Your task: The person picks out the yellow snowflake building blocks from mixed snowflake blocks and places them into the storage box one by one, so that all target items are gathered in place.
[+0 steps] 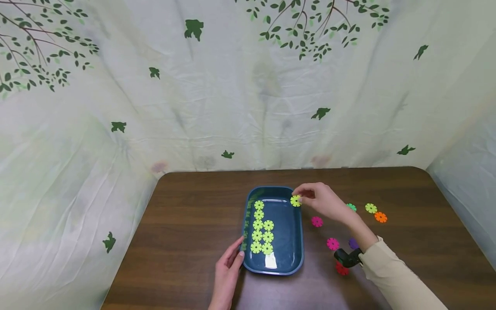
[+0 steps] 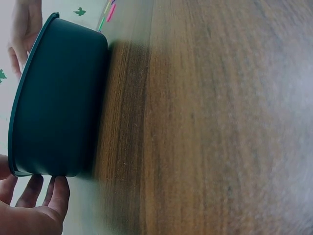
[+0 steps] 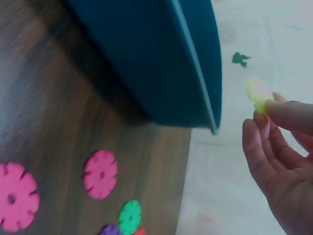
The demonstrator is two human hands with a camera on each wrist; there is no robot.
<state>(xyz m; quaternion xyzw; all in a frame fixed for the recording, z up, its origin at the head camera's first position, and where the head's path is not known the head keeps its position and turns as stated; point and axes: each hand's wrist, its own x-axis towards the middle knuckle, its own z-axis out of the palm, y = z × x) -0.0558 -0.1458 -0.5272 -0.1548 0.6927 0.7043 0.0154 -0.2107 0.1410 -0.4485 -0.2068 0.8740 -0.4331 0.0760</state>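
Observation:
A dark blue tray stands on the table with several yellow-green notched flower discs laid flat inside it, in two columns toward its left side. My left hand holds the tray's left edge, the fingertips against its outer wall and the thumb by the rim. Over the tray's far right corner, my right hand pinches one more yellow-green flower disc between thumb and fingers. The right wrist view shows this disc held up beyond the tray rim.
Right of the tray lie loose discs: two pink ones, a green, a yellow-green, an orange, a purple and a red. The brown table meets a leaf-printed cloth behind.

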